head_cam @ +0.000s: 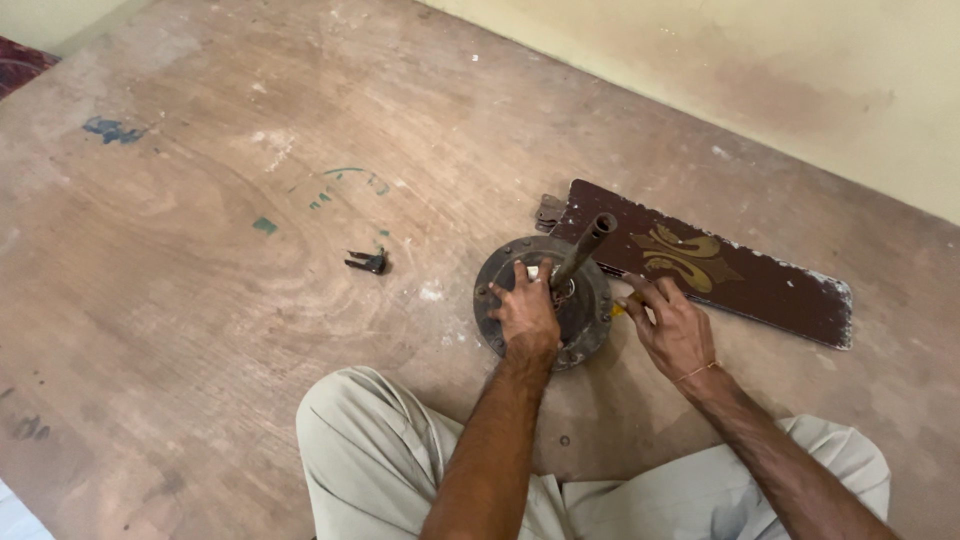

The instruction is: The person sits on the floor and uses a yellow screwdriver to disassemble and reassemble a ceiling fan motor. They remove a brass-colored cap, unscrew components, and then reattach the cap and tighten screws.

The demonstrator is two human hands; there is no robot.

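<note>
Fan motor housing (545, 300), round, dark metal w/ rusty rim, lies flat on the brown floor (200, 300) just in front of the seated person's knees; a rusty rod (585, 245) sticks up from its centre, tilted toward the wall; left hand (525, 310) lies palm-down on top of the housing, fingers spread & pressing near the rod's base, not closed round anything; right hand (672, 325) sits just beside the housing's right edge, fingers curled round a small tool w/ a yellow handle (628, 303), only a bit of it showing, tip pointing at the housing rim; thin band on that wrist; dark brown fan blade (720, 270) w/ gold ornament lies flat behind the housing, its bracket end next to the rim, far end worn pale; small dark metal part (368, 262) lies alone on the floor, well apart to the left; beige trouser legs (380, 460) at bottom; pale wall (800, 80) runs along upper right.
</note>
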